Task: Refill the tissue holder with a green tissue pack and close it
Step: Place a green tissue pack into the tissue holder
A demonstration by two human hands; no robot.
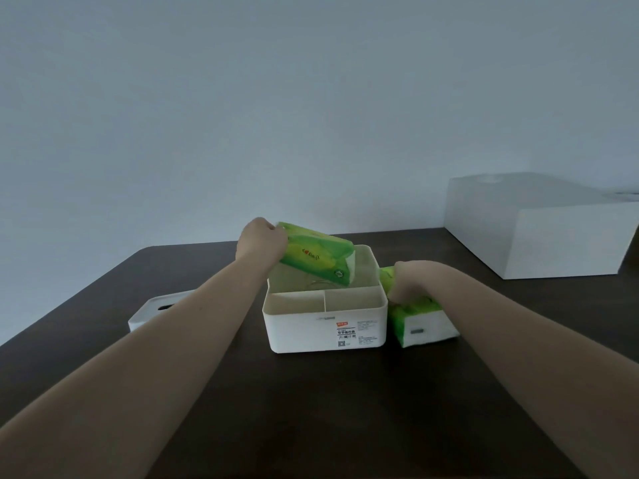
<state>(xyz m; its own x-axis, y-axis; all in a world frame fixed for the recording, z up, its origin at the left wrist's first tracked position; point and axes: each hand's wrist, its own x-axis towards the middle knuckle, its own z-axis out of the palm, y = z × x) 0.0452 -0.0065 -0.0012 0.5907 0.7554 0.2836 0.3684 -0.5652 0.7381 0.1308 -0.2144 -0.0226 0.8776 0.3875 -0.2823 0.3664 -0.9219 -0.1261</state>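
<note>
A white tissue holder (pixel 325 326) stands open in the middle of the dark table, with two small front compartments and a large rear one. My left hand (pixel 261 242) grips the left end of a green tissue pack (pixel 318 255), held tilted with its right end dipping into the rear compartment. My right hand (pixel 411 278) rests on a second green tissue pack (pixel 422 321) lying just right of the holder, fingers curled onto its top. The holder's white lid (pixel 155 307) lies on the table to the left, partly hidden behind my left forearm.
A large white box (pixel 546 233) sits at the back right of the table (pixel 328 409). A pale wall rises behind the table's far edge.
</note>
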